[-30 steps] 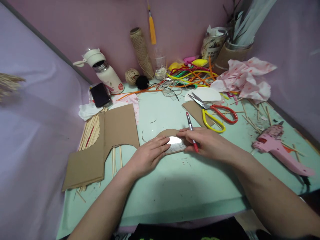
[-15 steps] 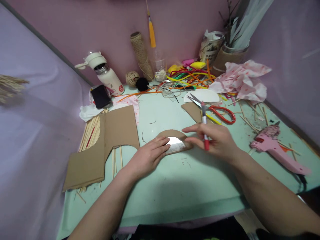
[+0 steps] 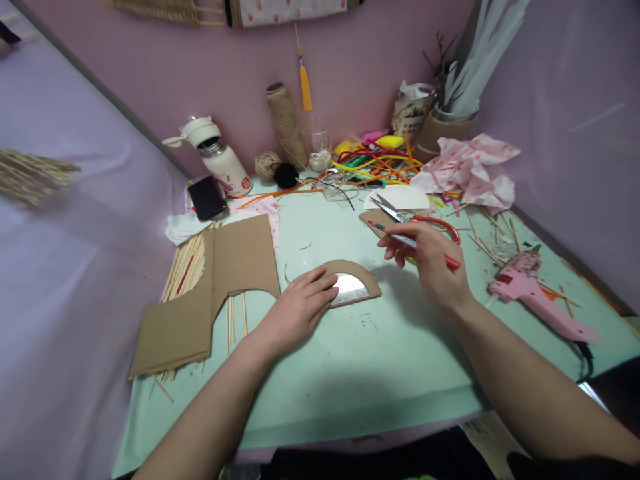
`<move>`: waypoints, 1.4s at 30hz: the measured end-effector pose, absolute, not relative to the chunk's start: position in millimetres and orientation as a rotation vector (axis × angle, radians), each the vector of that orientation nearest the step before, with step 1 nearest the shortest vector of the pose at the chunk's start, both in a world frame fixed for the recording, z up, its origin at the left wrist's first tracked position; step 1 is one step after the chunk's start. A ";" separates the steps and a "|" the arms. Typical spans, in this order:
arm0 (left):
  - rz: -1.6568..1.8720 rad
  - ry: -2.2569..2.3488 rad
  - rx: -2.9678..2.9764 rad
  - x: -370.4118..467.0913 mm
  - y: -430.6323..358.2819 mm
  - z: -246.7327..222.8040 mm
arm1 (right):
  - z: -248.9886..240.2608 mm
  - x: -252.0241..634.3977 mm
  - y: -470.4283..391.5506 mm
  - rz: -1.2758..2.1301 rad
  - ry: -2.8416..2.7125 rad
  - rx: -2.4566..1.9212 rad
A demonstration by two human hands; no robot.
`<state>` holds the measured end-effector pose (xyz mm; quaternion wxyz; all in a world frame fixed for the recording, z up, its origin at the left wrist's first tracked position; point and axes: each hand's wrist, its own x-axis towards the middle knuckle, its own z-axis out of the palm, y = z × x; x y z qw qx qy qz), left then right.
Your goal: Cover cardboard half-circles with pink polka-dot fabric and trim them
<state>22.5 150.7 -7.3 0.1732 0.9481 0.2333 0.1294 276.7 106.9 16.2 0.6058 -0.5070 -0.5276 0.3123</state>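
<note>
Green-covered table (image 3: 310, 400) with cardboard (image 3: 245, 257), wooden sticks (image 3: 187, 267)

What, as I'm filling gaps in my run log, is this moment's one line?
left hand on cardboard semicircle and shiny half-round piece | right hand holds pen, clear of cardboard semicircle | scissors beyond pen | glue gun far right

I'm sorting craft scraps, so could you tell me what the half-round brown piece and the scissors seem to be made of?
The half-round brown piece looks like matt cardboard, given its dull face and thick edge. The scissors seem to have metal blades, greyish with a sheen, and a glossy red handle, likely plastic.
</note>
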 end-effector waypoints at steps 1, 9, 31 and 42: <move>0.354 0.672 2.697 22.7 150.5 -6.4 | 17.3 276.1 107.2 0.713 -1.218 -1.214; 0.248 0.737 2.718 23.4 148.5 -0.9 | 12.7 266.5 104.8 0.626 -1.232 -1.279; 0.195 0.759 2.769 22.3 144.1 -1.2 | -0.8 273.7 112.1 0.796 -1.840 -1.437; 0.152 0.768 2.753 21.5 143.6 -0.3 | -2.4 275.6 111.0 0.941 -2.040 -1.441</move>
